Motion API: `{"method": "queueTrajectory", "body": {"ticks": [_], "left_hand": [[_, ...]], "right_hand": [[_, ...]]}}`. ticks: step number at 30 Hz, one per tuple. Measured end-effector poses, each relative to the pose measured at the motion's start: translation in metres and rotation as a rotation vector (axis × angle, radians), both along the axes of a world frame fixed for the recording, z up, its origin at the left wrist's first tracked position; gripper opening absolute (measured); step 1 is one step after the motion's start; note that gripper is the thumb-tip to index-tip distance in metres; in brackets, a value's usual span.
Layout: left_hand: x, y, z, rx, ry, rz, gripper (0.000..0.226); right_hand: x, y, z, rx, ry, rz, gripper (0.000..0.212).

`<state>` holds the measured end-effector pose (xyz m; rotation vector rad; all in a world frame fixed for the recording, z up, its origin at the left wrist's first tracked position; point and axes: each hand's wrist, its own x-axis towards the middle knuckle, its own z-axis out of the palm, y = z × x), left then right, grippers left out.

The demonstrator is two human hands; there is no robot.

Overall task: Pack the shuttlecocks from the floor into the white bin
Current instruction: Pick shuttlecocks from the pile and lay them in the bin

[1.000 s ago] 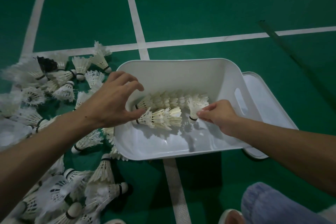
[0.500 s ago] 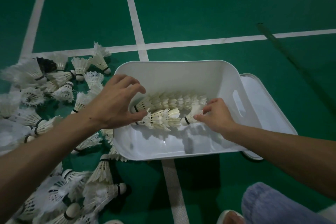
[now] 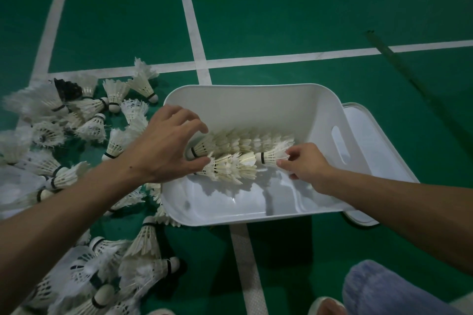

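A white bin [image 3: 238,102] lies on the green floor, open side up. Inside it lie two rows of nested shuttlecocks: a long back row [image 3: 245,142] and a shorter front row [image 3: 230,167]. My right hand [image 3: 303,165] pinches the feather skirt of a single shuttlecock [image 3: 272,156], its cork pointing left into the open end of the front row. My left hand [image 3: 169,149] hovers over the bin's left end with fingers spread and curved, the thumb touching the front row's left end. Several loose shuttlecocks [image 3: 84,125] lie scattered on the floor to the left.
The bin's white lid [image 3: 373,135] lies flat under and to the right of the bin. White court lines [image 3: 281,60] cross the floor. A dark thin rod [image 3: 399,64] lies at the right. My knee in blue fabric [image 3: 389,289] is at the bottom right.
My right hand has turned the single shuttlecock from upright to lying flat, cork leftward, and brought it up to the front row's end. The left hand stayed at the rows' left end.
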<state>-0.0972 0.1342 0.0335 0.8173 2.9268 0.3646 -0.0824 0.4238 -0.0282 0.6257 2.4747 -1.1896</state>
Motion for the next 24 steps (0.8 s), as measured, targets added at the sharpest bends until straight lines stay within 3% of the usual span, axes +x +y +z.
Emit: {"method": "queueTrajectory", "body": {"ticks": [5, 9, 18, 24], "left_hand": [[-0.001, -0.001, 0.000, -0.012, -0.011, 0.000, 0.075], [-0.002, -0.001, -0.001, -0.017, -0.012, 0.000, 0.074], [-0.003, -0.003, -0.004, -0.006, -0.007, 0.002, 0.073], [-0.001, -0.003, -0.006, -0.005, 0.005, -0.010, 0.068]], "right_hand": [[0.000, -0.002, -0.007, -0.039, -0.096, 0.075, 0.013], [-0.001, -0.007, -0.006, -0.062, -0.121, 0.130, 0.015], [-0.002, -0.005, 0.003, 0.108, -0.113, 0.107, 0.014], [-0.005, -0.005, 0.002, 0.027, -0.158, 0.076, 0.011]]}}
